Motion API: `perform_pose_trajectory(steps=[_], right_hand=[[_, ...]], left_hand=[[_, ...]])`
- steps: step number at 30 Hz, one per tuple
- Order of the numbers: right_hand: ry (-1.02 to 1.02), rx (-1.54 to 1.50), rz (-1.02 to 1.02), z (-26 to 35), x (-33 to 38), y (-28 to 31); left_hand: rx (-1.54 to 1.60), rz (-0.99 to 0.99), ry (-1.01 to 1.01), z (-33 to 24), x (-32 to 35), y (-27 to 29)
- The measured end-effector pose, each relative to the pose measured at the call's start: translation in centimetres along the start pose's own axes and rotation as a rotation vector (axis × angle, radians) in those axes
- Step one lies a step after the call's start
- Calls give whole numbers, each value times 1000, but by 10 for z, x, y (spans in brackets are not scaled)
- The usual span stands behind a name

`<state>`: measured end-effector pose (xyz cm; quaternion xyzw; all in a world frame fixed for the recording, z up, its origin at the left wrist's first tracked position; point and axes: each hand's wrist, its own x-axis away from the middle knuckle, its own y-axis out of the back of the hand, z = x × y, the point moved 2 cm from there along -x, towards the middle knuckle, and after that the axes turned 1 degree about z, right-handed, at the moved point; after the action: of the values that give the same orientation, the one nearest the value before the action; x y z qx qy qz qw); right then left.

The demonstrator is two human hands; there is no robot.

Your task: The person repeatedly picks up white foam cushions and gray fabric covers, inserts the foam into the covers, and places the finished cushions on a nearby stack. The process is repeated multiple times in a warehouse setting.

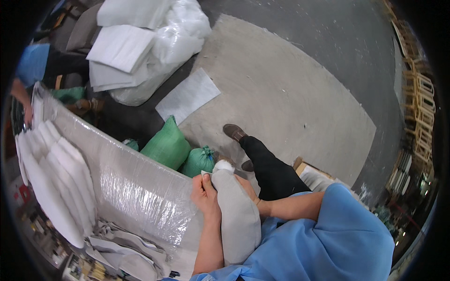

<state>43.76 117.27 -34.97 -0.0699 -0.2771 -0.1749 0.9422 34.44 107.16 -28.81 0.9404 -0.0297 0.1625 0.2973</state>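
A long, light-grey stuffed cushion [239,220] lies against my front, between my forearms. White filling [224,165] bulges out at its far end. My left hand [205,194] is closed in a pinch on the edge of the cushion's fabric beside that opening. On the other side, my right hand [248,189] grips the cushion near the same end; its fingertips are hidden behind the fabric. To the left, a table wrapped in shiny clear film [140,196] runs beside my left forearm.
Stacked white padded pieces [61,173] and grey fabric pieces [126,257] lie on the table. Green sacks [168,144] stand beyond its edge. White sheets [124,47] sit on a film-wrapped bundle. Another person's hand [28,114] is at the far left. Wooden frames [419,112] line the right.
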Motion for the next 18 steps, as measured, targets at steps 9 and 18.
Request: perform_pose_trajectory(steps=[9, 18], right_hand=[[80, 137, 190, 10, -8, 28], [333, 477, 713, 135, -102, 62]], left_hand=[[-101, -75, -207, 1, 13, 5], [-157, -202, -512, -18, 28, 6]])
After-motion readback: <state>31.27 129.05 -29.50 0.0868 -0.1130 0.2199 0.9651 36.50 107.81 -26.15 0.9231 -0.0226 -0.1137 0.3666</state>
